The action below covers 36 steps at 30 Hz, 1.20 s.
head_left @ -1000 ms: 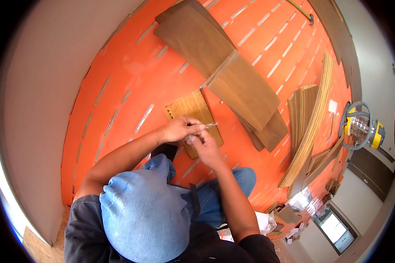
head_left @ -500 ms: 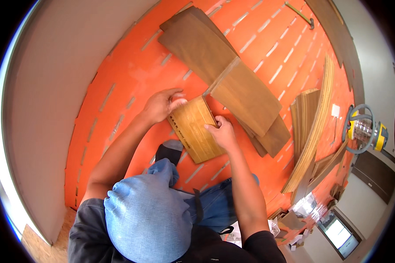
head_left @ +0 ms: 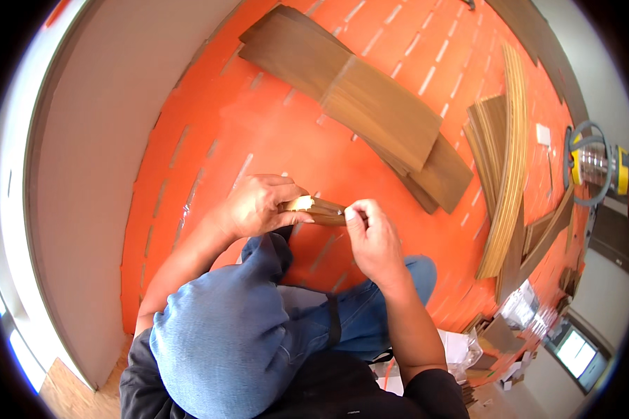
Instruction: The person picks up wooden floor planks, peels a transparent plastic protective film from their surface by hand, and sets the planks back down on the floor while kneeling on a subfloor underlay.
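Note:
I hold a short piece of wooden floor board (head_left: 320, 208) edge-on between both hands, above an orange underlay floor (head_left: 272, 133). My left hand (head_left: 258, 204) grips its pale left end. My right hand (head_left: 370, 234) pinches its darker right end with fingers closed on it. My knees in blue jeans (head_left: 360, 307) are just below the board. A blue cap (head_left: 220, 342) fills the lower middle of the view.
Two long brown planks (head_left: 349, 98) lie overlapped on the underlay ahead. A stack of curved-looking boards (head_left: 507, 153) lies to the right. A yellow and grey machine (head_left: 597, 167) stands at the far right. A grey wall (head_left: 98, 140) runs along the left. Offcuts and packaging (head_left: 517, 321) lie lower right.
The board piece lay flat on the floor a second ago; half a second ago it was held face up; now it is turned edge-on and held closer to me.

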Each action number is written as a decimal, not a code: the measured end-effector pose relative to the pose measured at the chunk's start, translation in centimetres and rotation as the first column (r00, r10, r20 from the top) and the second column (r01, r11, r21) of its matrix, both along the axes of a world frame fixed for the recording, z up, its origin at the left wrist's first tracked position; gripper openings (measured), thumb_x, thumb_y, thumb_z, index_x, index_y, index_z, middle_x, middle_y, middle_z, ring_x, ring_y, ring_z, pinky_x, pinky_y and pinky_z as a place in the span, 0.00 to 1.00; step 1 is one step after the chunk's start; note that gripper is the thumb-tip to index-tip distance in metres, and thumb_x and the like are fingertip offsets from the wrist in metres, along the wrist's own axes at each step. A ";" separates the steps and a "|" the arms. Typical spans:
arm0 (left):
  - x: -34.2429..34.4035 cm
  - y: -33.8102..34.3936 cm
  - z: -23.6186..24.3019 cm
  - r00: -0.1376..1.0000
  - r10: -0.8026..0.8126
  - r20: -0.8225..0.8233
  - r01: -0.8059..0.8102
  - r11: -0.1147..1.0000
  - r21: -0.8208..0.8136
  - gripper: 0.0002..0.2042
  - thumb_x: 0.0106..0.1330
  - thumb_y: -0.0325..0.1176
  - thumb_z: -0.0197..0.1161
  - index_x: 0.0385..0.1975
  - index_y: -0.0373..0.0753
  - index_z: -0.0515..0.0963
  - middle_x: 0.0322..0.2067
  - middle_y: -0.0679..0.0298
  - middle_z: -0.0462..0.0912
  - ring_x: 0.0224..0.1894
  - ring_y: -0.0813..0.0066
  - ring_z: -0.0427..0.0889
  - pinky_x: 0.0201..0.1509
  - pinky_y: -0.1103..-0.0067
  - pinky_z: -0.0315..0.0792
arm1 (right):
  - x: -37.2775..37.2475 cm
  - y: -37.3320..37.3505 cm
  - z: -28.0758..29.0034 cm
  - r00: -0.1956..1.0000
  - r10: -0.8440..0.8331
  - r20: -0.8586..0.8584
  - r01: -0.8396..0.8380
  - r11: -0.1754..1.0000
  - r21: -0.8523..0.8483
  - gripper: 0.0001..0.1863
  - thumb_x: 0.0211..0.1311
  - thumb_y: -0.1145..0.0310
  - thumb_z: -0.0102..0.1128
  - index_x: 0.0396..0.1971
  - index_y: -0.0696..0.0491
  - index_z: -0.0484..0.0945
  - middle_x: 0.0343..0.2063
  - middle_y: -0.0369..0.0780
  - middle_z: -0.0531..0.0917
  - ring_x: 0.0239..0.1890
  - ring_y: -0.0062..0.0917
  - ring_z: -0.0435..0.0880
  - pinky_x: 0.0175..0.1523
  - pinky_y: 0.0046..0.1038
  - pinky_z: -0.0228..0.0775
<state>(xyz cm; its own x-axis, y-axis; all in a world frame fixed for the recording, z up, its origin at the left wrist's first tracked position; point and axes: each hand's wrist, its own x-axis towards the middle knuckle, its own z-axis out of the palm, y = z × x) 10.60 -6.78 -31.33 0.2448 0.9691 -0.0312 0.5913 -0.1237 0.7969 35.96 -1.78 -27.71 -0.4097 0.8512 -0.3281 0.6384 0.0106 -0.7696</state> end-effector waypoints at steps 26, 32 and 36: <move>4.5 -1.2 1.8 0.986 0.002 -0.168 0.035 0.976 0.217 0.20 0.51 0.40 0.83 0.42 0.41 0.86 0.20 0.68 0.76 0.25 0.67 0.80 0.29 0.71 0.77 | 3.0 -3.7 -2.7 0.952 0.049 -0.303 0.044 0.956 0.291 0.09 0.56 0.78 0.64 0.21 0.56 0.71 0.16 0.44 0.76 0.18 0.37 0.77 0.26 0.36 0.70; 4.1 -1.0 1.3 0.993 0.039 -0.114 -0.009 0.968 0.252 0.18 0.53 0.41 0.81 0.40 0.41 0.86 0.21 0.68 0.76 0.24 0.67 0.80 0.30 0.71 0.76 | 3.0 -3.2 -3.7 0.949 0.072 -0.306 0.042 0.936 0.349 0.15 0.63 0.72 0.66 0.20 0.55 0.70 0.14 0.41 0.73 0.17 0.33 0.75 0.25 0.34 0.67; 3.6 -1.1 0.8 0.994 0.053 -0.091 -0.028 0.965 0.259 0.17 0.54 0.42 0.81 0.38 0.41 0.85 0.22 0.66 0.78 0.25 0.65 0.81 0.29 0.71 0.76 | 3.4 -2.4 -2.5 0.991 0.026 -0.131 0.005 0.973 0.230 0.20 0.70 0.59 0.69 0.24 0.55 0.71 0.17 0.41 0.76 0.20 0.35 0.79 0.27 0.37 0.70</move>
